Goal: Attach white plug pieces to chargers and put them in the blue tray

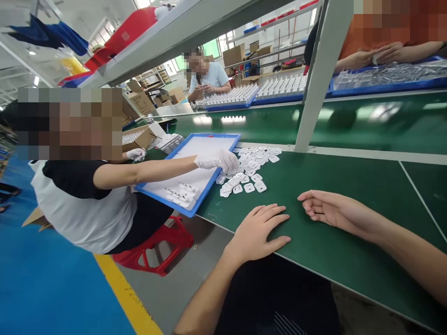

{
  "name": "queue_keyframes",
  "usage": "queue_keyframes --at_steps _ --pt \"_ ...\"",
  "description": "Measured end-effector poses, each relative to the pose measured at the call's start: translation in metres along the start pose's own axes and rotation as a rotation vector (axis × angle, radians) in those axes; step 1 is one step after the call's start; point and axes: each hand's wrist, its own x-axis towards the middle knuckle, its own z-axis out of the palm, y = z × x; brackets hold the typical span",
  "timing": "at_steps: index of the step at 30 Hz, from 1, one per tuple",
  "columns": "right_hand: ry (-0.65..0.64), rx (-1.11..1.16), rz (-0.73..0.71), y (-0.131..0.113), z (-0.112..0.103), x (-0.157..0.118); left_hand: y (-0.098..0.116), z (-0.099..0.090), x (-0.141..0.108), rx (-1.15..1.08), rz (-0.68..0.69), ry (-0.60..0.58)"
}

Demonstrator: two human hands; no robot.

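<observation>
My left hand lies palm down at the near edge of the green tabletop, fingers spread, holding nothing. To its right, my right hand rests on its side on the same surface, fingers loosely curled and palm showing with nothing in it. Beyond my left hand lies a loose heap of small white plates with rounded corners and little slots. A co-worker's white-gloved hand reaches into the left side of that heap. Neither of my hands touches the plates.
A blue-rimmed tray with white parts in rows juts over the table's left edge. A co-worker sits beside it on a red stool. A white post rises behind the heap. Across the green belt, people handle parts over filled trays.
</observation>
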Motion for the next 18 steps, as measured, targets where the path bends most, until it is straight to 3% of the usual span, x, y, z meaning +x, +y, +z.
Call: queue_keyframes --at_steps 9,15,17,18 --pt "0.012 -0.064 -0.014 -0.005 -0.001 -0.003 -0.004 0.003 0.000 0.016 0.035 0.010" --pt "0.021 -0.162 -0.060 -0.012 0.010 -0.004 -0.006 -0.001 0.000 -0.050 0.028 0.012" --pt "0.116 -0.358 -0.095 -0.026 0.002 -0.007 -0.010 -0.007 0.005 -0.055 0.043 0.006" --pt "0.225 -0.516 -0.123 -0.037 -0.007 -0.011 -0.012 -0.011 0.009 -0.042 0.043 0.016"
